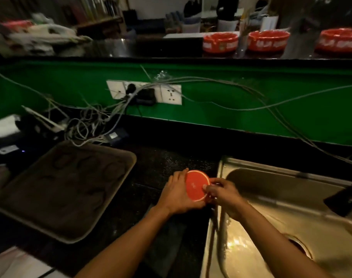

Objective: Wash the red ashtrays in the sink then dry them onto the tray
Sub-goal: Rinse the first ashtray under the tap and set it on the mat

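Tray: a dark rectangular tray (66,189) lay on the black counter (157,157) at near left, set at a slant, with faint oval marks on its surface.
Cables: a tangle of grey cables (86,125) sat on the counter just beyond the tray's far edge, running up to a white socket panel (144,92) on the green wall (241,109).
Left hand: the left hand (178,192) was over the counter between tray and sink, fingers curled round the left edge of the held ashtray, gripping it.
Held ashtray: a red ashtray (196,185) was held off the counter just left of the sink's rim, tilted so its flat round underside faced the viewer; a pale ring ran round that face.
Right hand: the right hand (221,192) met the ashtray from the right, thumb and fingertips pinching its right edge; the fingers behind the ashtray were hidden.
Sink: a steel sink (271,227) filled the near right, its basin wet and glinting, the drain (299,247) partly covered by the right forearm.
Upper ledge: three more red ashtrays (220,44) (268,40) (340,42) with white lettering stood in a row on the far ledge at upper right, well apart from the sink; the lettering was too blurred to read.
Far left ledge: a heap of pale crumpled material (46,37) lay there, blurred.
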